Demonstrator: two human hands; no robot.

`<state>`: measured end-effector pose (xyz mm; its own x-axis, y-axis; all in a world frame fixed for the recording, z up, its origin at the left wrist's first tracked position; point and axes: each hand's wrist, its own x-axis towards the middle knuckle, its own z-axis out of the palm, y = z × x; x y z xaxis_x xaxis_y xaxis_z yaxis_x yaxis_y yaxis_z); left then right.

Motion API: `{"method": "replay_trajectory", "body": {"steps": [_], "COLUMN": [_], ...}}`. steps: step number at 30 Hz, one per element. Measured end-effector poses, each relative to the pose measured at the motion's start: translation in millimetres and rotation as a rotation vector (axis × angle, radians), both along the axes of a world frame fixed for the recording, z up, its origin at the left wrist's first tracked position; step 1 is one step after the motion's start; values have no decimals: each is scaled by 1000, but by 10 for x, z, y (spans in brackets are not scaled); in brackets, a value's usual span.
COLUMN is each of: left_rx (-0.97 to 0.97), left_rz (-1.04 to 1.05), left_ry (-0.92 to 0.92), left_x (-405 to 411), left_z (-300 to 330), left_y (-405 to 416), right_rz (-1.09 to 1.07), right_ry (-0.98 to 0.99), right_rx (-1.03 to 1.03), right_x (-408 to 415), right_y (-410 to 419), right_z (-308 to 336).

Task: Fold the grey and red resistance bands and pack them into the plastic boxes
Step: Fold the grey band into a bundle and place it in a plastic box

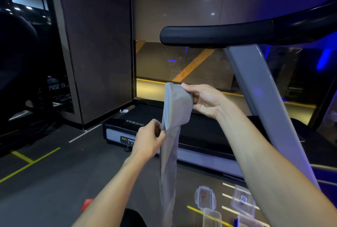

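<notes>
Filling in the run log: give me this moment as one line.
step: folding grey band | left hand: pinches lower fold | right hand: holds top fold | tail: hanging | plastic boxes: on floor

Right hand [204, 99]: pinches the top fold of the grey band [176, 110].
Left hand [148, 140]: pinches the band's lower fold, below and left of the right grip.
Below the grips: the band's tail hangs; plastic boxes [205, 197] on the floor [54, 181].
Behind the grips: treadmill [209, 132].

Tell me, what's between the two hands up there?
In the head view, a folded stretch of the grey band spans between the left hand and right hand. Both hands pinch it; its tail hangs toward the floor.
</notes>
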<state>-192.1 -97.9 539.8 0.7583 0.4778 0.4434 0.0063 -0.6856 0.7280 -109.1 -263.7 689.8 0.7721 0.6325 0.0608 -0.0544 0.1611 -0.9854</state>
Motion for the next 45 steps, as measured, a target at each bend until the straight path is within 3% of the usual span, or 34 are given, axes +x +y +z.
{"method": "replay_trajectory", "body": {"steps": [4,10,14,16,19,21,23,27,30,32,38,45], "left_rx": [-357,31,95,-73,-675,-855,-734,-290,-113,-103,-371,-71], "left_rz": [-123,-103,24,55,-67,-149,-170,-173,-174,-192,-150,-212], "left_ry": [-41,-16,7,14,-3,-22,-38,-42,-9,6,-1,25], "left_x": [33,34,19,24,54,87,99,89,87,98,153,125], "left_z": [18,-77,-99,-67,25,44,4,-128,-169,-190,-165,-273], "left_y": [105,174,119,71,8,23,50,135,142,114,-26,-25], "right_rz": [19,19,33,34,44,50,55,83,80,78,89,53], "right_ry": [94,170,191,200,198,204,214,232,232,240,236,230], "right_rx": [69,95,103,118,128,139,147,143,150,158,152,166], "right_x": [56,74,62,59,57,67,82,95,111,122,136,133], "right_y": [-28,-29,-3,1,-2,-18,-40,-79,-104,-118,-124,-130], "right_z": [-50,-110,-136,-139,-145,-152,-167,-208,-232,-240,-258,-182]}}
